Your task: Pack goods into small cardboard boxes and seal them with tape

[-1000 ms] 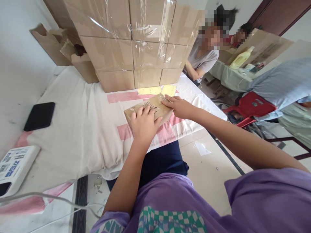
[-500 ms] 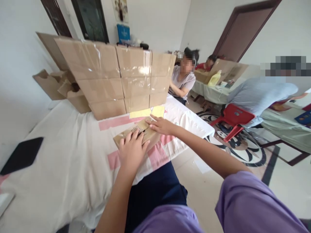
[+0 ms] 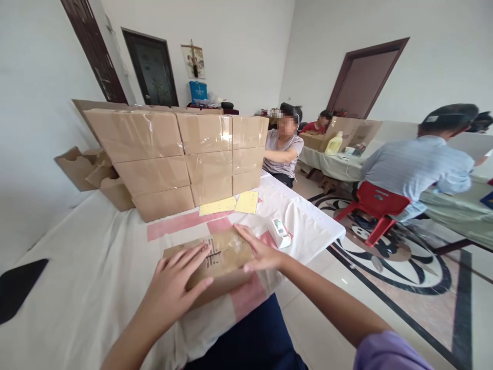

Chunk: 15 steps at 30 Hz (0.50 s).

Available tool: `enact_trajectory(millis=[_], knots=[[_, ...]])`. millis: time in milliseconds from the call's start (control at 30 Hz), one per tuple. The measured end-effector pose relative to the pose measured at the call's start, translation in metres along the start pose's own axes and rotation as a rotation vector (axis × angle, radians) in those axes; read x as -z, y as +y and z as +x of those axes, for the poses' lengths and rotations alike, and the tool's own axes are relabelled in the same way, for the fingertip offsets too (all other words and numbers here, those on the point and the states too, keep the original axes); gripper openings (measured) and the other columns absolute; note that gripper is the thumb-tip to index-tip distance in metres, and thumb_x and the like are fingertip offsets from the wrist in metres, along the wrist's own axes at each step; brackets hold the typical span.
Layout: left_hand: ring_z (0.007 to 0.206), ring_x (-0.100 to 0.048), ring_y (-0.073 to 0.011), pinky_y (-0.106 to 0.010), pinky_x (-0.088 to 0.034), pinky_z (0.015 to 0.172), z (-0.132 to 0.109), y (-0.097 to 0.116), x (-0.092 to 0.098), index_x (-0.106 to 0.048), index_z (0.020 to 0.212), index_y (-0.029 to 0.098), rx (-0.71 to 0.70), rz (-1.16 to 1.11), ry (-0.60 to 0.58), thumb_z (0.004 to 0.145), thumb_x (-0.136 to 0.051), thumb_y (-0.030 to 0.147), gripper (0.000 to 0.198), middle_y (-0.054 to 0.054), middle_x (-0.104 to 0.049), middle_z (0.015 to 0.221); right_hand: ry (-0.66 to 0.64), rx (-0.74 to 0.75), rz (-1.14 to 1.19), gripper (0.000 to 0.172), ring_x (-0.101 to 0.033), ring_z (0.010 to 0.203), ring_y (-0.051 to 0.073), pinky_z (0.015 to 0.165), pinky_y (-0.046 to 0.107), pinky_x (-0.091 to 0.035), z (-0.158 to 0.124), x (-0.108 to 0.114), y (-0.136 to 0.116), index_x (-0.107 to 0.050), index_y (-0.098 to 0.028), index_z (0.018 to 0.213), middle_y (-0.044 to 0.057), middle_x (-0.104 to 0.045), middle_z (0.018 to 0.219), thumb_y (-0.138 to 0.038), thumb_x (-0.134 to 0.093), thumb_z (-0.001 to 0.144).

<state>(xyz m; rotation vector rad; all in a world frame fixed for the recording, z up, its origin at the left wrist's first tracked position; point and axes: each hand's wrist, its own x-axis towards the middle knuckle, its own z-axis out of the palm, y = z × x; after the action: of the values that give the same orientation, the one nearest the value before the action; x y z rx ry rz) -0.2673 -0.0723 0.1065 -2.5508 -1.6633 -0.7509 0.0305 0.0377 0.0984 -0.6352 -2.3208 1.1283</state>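
Cardboard box (image 3: 225, 253): small, flat, skinned in shiny clear tape, parked at the near edge of the table (image 3: 96, 257) on a white cloth with pink stripes. Was pinned down from both ends: left hand (image 3: 173, 285) palm-down over the near left corner with fingers fanned apart, right hand (image 3: 259, 254) flat across the right end with fingers straight and close together. No pinching, nothing gripped, just pressing.

Looked light and fairly stiff to me, going by the size and the crisp edges, but probably slick on the taped top. So likely better taken by the two short ends, or by the bare cardboard side facing the camera, than from above. Couldn't tell the contents, so no call on fragile.

Off to the far left on the cloth, spotted a black slab (image 3: 19, 288), maybe a phone, well apart from the box. Just past the right hand, near the table corner, saw a small white gadget (image 3: 279, 232), close to the box but not touching.

Further back, found two yellow sheets (image 3: 231, 204) lying flat right at the foot of a big stack of taped boxes (image 3: 185, 159), three rows high. Left of the stack, noticed some open cartons (image 3: 88, 172).

Way beyond, made out a person in a striped shirt (image 3: 418, 162) on a red chair (image 3: 375, 203) at a second table (image 3: 327, 165), plus a yellow bottle (image 3: 334, 143) on it.
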Motion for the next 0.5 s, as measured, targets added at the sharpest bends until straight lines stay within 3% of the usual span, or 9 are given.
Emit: enact_trajectory(millis=[100, 167, 267, 333, 400, 500], knots=[[0.147, -0.048, -0.0308, -0.052, -0.041, 0.117, -0.003, -0.032, 0.008, -0.046, 0.154, 0.045, 0.059, -0.216, 0.057, 0.103, -0.046, 0.049, 0.051, 0.002, -0.050, 0.161, 0.050, 0.043, -0.097, 0.140, -0.027, 0.156, 0.036, 0.128, 0.054, -0.026, -0.021, -0.020, 0.003, -0.007, -0.028, 0.169, 0.018, -0.025, 0.162, -0.063, -0.091, 0.062], [0.149, -0.046, -0.0314, -0.053, -0.036, 0.123, 0.000, -0.054, 0.008, -0.052, 0.149, 0.037, 0.204, -0.360, 0.173, 0.103, -0.045, 0.050, 0.049, -0.002, -0.052, 0.159, 0.150, 0.101, -0.119, 0.130, -0.040, 0.147, 0.037, 0.123, 0.054, -0.035, -0.034, -0.031, -0.001, -0.019, -0.028, 0.166, 0.016, -0.036, 0.150, -0.059, -0.090, 0.062], [0.139, -0.056, -0.0336, -0.054, -0.041, 0.120, 0.011, -0.084, -0.003, -0.061, 0.135, 0.027, 0.493, -0.506, 0.350, 0.099, -0.046, 0.057, 0.050, -0.009, -0.063, 0.145, 0.413, 0.161, -0.081, 0.107, -0.045, 0.142, 0.040, 0.119, 0.058, -0.039, -0.065, -0.035, -0.014, -0.031, -0.034, 0.157, 0.014, -0.043, 0.144, -0.061, -0.081, 0.067], [0.130, -0.062, -0.0340, -0.054, -0.045, 0.116, 0.018, -0.101, -0.020, -0.063, 0.127, 0.025, 0.626, -0.523, 0.378, 0.096, -0.046, 0.060, 0.049, -0.010, -0.067, 0.138, 0.557, 0.028, -0.105, 0.097, -0.043, 0.147, 0.042, 0.118, 0.060, -0.042, -0.095, -0.027, -0.025, -0.032, -0.046, 0.155, 0.012, -0.044, 0.151, -0.066, -0.074, 0.070], [0.130, -0.063, -0.0340, -0.054, -0.047, 0.114, 0.022, -0.115, -0.041, -0.063, 0.124, 0.027, 0.674, -0.493, 0.321, 0.094, -0.047, 0.059, 0.046, -0.008, -0.067, 0.139, 0.685, -0.155, -0.157, 0.092, -0.046, 0.146, 0.044, 0.115, 0.063, -0.045, -0.130, -0.011, -0.035, -0.035, -0.058, 0.151, 0.008, -0.049, 0.150, -0.073, -0.066, 0.066], [0.134, -0.060, -0.0330, -0.052, -0.046, 0.115, 0.023, -0.129, -0.074, -0.063, 0.125, 0.029, 0.678, -0.425, 0.217, 0.094, -0.047, 0.056, 0.044, -0.007, -0.065, 0.142, 1.055, -0.380, -0.312, 0.095, -0.051, 0.139, 0.050, 0.099, 0.070, -0.051, -0.171, 0.021, -0.046, -0.033, -0.068, 0.149, 0.012, -0.049, 0.150, -0.084, -0.047, 0.057]])
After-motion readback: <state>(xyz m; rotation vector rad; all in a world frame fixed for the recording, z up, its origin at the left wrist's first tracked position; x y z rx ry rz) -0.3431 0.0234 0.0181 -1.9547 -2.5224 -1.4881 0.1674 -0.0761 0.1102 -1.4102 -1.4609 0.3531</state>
